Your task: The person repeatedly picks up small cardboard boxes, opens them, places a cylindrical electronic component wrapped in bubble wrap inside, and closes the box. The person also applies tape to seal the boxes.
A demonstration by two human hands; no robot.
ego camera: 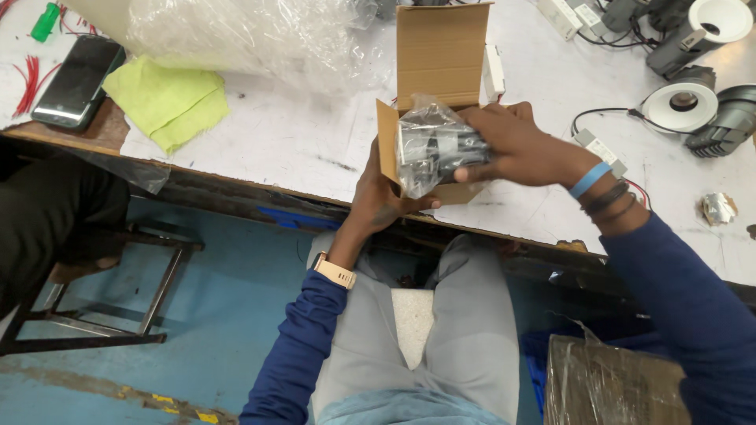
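Observation:
An open brown cardboard box (439,55) stands at the near edge of the white worktable (307,138), its lid flap up. My left hand (378,201) grips the box from below at its near left corner. My right hand (516,142) holds a dark light fitting wrapped in a clear plastic bag (429,145), which sits partly inside the box mouth. A blue band and dark bands are on my right wrist, and a watch with a pale strap is on my left.
Several white and black spotlight fittings (683,101) with wires lie at the far right. A crumpled clear plastic sheet (252,35), a yellow-green cloth (169,98) and a black phone (77,79) lie at the left. A metal stool frame (102,315) stands on the blue floor; a wrapped carton (614,382) sits beside my right leg.

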